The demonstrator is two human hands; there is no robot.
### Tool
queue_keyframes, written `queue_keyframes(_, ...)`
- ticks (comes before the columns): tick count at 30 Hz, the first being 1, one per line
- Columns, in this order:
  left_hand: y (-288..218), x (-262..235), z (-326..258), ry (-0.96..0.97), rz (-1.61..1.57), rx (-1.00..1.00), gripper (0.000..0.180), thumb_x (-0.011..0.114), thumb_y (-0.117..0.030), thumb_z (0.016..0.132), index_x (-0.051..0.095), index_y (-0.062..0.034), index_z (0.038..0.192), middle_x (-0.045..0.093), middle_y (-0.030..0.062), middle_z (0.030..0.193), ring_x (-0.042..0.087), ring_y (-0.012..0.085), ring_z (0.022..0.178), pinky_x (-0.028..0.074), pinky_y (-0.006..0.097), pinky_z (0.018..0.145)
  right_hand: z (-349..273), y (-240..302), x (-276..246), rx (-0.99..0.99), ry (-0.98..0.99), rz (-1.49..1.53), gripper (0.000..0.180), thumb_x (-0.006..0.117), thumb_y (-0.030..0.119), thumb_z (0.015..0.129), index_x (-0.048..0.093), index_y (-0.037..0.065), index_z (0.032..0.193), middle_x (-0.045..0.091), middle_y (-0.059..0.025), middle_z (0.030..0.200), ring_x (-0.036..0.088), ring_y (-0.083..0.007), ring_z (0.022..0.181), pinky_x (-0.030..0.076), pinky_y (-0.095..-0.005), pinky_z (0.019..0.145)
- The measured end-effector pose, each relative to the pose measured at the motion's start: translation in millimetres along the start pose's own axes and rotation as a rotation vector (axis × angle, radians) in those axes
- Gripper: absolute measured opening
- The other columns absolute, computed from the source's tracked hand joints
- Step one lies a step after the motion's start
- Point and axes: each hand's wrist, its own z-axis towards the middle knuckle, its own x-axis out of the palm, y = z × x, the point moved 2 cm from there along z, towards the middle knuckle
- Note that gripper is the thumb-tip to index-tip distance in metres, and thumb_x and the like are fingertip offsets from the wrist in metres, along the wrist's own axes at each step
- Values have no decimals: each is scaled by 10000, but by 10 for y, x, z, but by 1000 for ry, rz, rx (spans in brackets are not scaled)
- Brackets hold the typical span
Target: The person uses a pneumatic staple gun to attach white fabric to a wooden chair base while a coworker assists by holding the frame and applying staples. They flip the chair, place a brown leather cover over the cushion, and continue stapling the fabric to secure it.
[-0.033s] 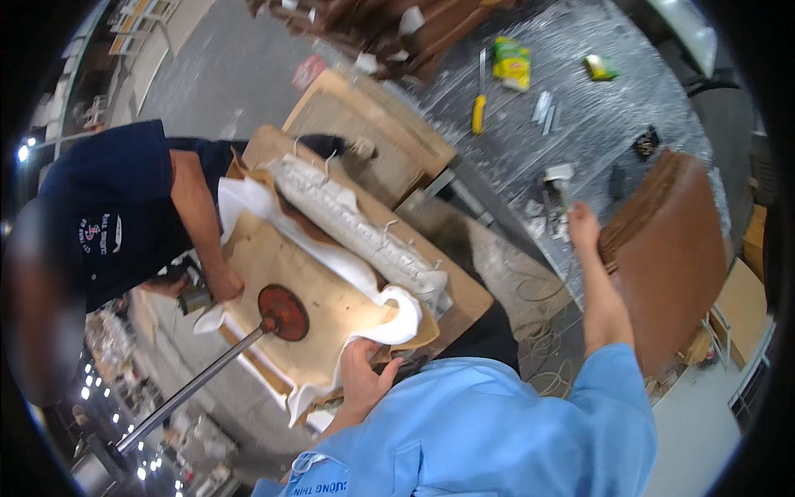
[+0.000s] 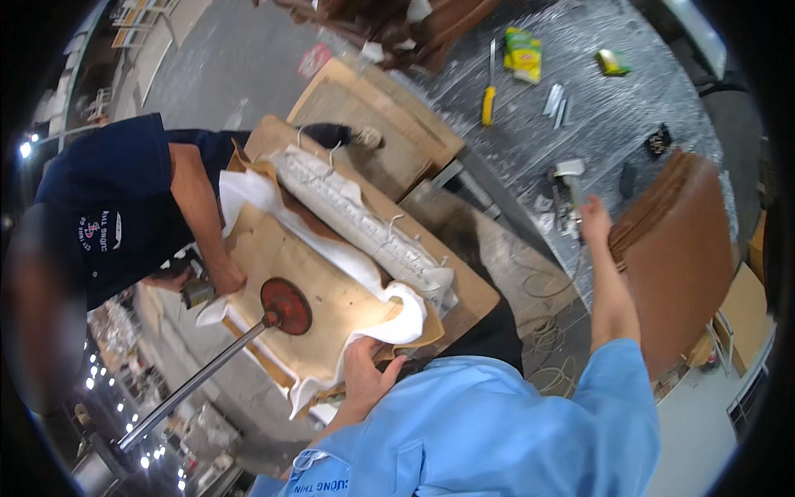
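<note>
Below me a tan seat-like panel [image 2: 331, 286] lies with white padding [image 2: 406, 319] folded round its edges. My left hand [image 2: 364, 377] curls over the padding's near edge, thumb apart from the fingers. A rod with a red round disc [image 2: 287, 306] presses on the panel. My right hand [image 2: 595, 222] reaches over the grey table, close beside a slim metal tool [image 2: 566, 199]. Its fingers are blurred, so whether they touch or hold anything is unclear. Across from me, a co-worker's hand [image 2: 224, 273] rests on the panel's far edge, next to a metallic tool [image 2: 197, 292].
On the plastic-covered table [image 2: 596, 124] lie a yellow-handled screwdriver [image 2: 489, 103], green-yellow packets [image 2: 522, 56] and metal staple strips [image 2: 554, 99]. Brown sheets [image 2: 679, 257] are stacked at the right. A white wrapped roll [image 2: 356, 215] lies along the wooden board [image 2: 472, 302]. Cables [image 2: 546, 335] coil below.
The view has shifted slightly, so the table things sit a little further right and higher or lower. My right hand has moved slightly right and up in view; my left stays on the padding.
</note>
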Motion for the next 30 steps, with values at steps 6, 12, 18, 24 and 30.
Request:
queue_keyframes(6,-117,41,259,120,176,95,420,930,-261,824,776,-29,1139,682,160,1038,654,396,934,516,502,831,645,-24,449,-9,133,-311,734,857,312,883,634,49,1531,739,-280,1402,698,-452,1327,551,-501,1117)
queue_keyframes(12,-160,61,545,109,176,240,372,883,-184,841,797,-42,1174,762,158,1055,713,384,891,554,492,794,864,158,559,3,48,-215,715,867,337,851,655,31,1462,748,-246,1395,707,-450,1303,549,-504,1096)
queue_keyframes(18,-208,79,725,239,308,373,316,857,-209,847,786,-38,1103,767,177,1046,743,378,883,594,520,817,795,168,574,-83,20,-115,784,831,276,821,590,-13,1508,725,-296,1409,685,-478,1327,535,-511,1120)
queue_keyframes(24,-108,5,809,406,372,461,265,864,-172,776,724,-35,954,718,181,930,734,386,822,615,491,751,43,178,483,-170,-19,138,714,800,200,817,595,38,1481,771,-305,1264,703,-542,1235,544,-567,1057)
queue_keyframes(30,-153,129,689,247,303,246,276,843,-212,876,716,-26,1036,719,196,883,725,401,797,598,527,741,-1013,-23,201,-159,166,618,489,928,252,913,745,-25,1271,808,-117,1196,754,-241,1077,572,-408,976)
